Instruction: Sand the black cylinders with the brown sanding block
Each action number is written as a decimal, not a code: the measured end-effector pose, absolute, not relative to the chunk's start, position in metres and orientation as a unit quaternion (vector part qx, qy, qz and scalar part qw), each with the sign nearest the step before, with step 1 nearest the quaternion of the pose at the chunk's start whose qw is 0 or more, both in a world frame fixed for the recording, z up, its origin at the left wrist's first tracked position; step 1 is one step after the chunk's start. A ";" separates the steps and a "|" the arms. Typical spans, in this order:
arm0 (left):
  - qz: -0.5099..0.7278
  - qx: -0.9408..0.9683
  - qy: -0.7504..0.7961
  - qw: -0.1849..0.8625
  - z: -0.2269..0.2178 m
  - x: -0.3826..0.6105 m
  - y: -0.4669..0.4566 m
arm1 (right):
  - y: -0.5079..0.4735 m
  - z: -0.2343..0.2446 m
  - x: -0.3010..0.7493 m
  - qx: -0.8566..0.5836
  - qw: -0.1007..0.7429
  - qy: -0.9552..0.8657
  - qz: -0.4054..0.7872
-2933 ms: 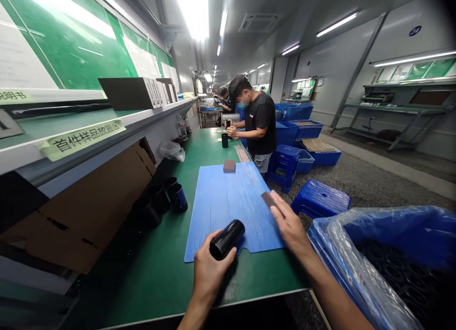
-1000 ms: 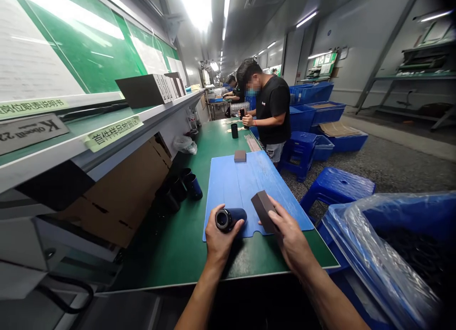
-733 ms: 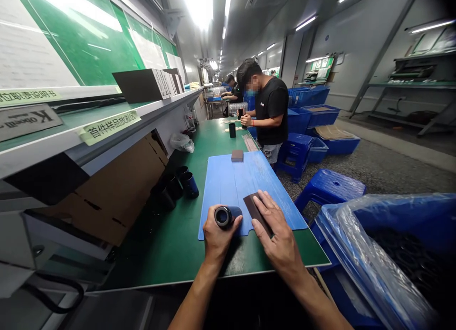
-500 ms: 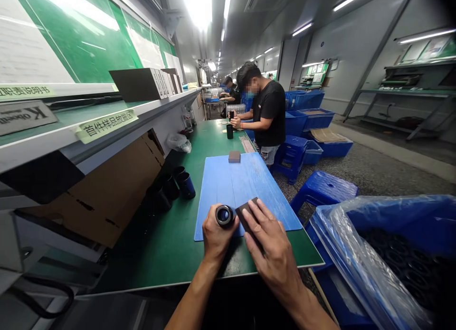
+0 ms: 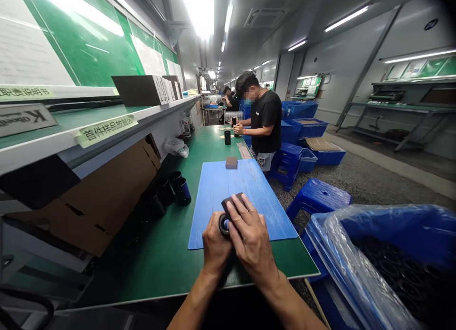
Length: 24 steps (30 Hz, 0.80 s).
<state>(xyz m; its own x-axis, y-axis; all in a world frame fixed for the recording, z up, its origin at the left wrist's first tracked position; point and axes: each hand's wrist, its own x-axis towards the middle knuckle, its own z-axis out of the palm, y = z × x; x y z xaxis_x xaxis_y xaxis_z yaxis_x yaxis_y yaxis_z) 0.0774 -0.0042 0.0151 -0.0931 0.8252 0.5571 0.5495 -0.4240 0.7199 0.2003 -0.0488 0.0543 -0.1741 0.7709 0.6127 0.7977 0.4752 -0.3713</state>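
Contact newly made between left hand [image 5: 215, 247] and right hand [image 5: 251, 237]: both hands drawn together over the near part of the blue plastic mat [image 5: 228, 190], the gap of a moment earlier gone. Dark brown sanding block [image 5: 231, 202], held beside the work until then, brought across onto the open end of the black tube [image 5: 224, 225].

Right hand found spread over the block, fingers pressing on its back, one corner showing beyond the knuckles. Left hand found closed narrowly round the tube body, open end tilted up toward the block. Only a sliver of the end ring visible, with a blue glint inside; remainder hidden by the fingers, so surface condition not assessable. Tube held above the mat, with any contact between the two not determinable from this view.

Second sanding block [image 5: 231, 162] noted lying on the far end of the mat. Row of upright black tubes [image 5: 181, 191] noted on the bench [image 5: 167, 278], left of the mat. Blue crate [image 5: 399, 221], lined with clear plastic and filled with dark parts, recorded to the right. Co-worker [image 5: 263, 114] recorded farther along the bench, hands raised around a small dark item.
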 end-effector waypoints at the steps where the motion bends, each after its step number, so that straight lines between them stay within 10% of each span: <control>1: 0.525 0.657 0.523 0.135 0.015 0.077 -0.004 | -0.048 0.054 0.199 -0.508 0.386 -0.770 -0.014; 18: 0.542 0.644 0.517 0.154 0.011 0.076 0.001 | -0.048 0.056 0.194 -0.486 0.389 -0.781 -0.041; 24: 0.547 0.642 0.522 0.126 0.010 0.080 0.003 | 0.005 0.096 0.230 -0.494 0.514 -0.694 0.105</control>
<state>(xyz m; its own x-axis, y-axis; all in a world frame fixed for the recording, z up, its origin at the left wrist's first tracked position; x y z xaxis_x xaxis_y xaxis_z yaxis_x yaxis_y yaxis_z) 0.0799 0.0026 0.0097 -0.1433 0.8086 0.5706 0.5324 -0.4230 0.7332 0.2304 0.0049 0.0960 0.0153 0.7926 0.6095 0.5772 0.4908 -0.6527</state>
